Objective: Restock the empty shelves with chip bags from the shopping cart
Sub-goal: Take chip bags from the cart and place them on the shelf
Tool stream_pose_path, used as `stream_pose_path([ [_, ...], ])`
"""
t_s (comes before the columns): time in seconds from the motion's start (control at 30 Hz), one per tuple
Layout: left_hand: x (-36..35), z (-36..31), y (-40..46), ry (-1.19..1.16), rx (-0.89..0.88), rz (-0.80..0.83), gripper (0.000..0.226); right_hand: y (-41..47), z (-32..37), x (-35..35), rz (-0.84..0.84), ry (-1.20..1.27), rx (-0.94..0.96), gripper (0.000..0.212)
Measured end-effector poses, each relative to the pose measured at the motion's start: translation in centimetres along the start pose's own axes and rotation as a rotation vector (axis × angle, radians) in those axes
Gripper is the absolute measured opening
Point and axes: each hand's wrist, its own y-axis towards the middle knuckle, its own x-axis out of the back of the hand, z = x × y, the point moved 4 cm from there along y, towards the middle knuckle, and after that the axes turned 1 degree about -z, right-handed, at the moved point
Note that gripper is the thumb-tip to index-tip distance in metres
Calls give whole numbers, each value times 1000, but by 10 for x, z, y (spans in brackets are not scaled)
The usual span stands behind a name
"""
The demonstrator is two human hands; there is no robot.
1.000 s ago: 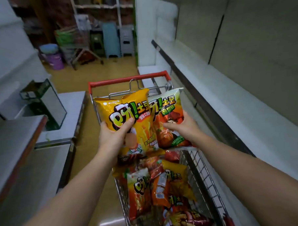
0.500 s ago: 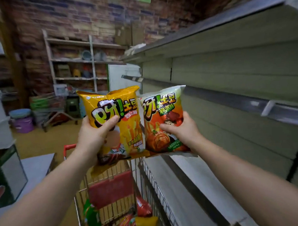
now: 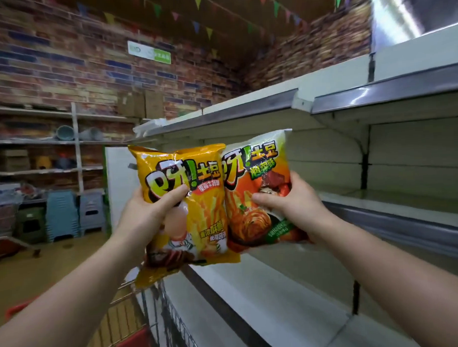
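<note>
My left hand [image 3: 148, 216] grips a yellow chip bag [image 3: 200, 200], thumb across its front. Beside it, my right hand [image 3: 292, 210] grips an orange and white chip bag [image 3: 254, 177]. Both bags are upright, side by side and touching, raised in front of the bare shelves [image 3: 381, 208] on the right. Only the wire rim of the shopping cart [image 3: 160, 307] shows at the bottom, below the bags. Its contents are out of view.
A higher shelf [image 3: 272, 103] runs above the bags and a lower one [image 3: 267, 289] below them. Stacked plastic stools [image 3: 62, 217] and a storage rack [image 3: 50, 144] stand against the brick wall at the back left.
Both hands have lifted the two bags from the cart up to shelf height. My view has tilted upward, so the cart's contents have dropped out of sight.
</note>
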Motion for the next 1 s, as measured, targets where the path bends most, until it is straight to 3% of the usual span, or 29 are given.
stream_pose_path([
  [0.1,-20,-11,3,-16,10,130,27,-8,5,28,-77,38,-49,62],
  [0.2,-43,-17,4,-34,35,281,63,-23,10,56,-147,26,-102,63],
  [0.27,-62,-18,1,-69,74,388,74,-35,13,75,-197,2,-135,73],
  [0.33,-80,-23,-7,-106,87,477,70,-51,14,95,-243,-4,-173,70],
  [0.47,-118,-35,-26,-161,104,635,65,-87,21,133,-336,15,-243,42],
  [0.7,-176,-61,-75,-274,140,900,58,-159,44,191,-534,-3,-284,23],
  [0.77,-192,-70,-94,-300,144,977,49,-182,50,209,-591,-7,-303,24],
  [0.87,-212,-84,-124,-318,135,1073,61,-217,58,234,-675,-15,-340,37],
  [1.0,-237,-103,-168,-322,142,1168,59,-263,72,269,-766,-34,-362,31],
])
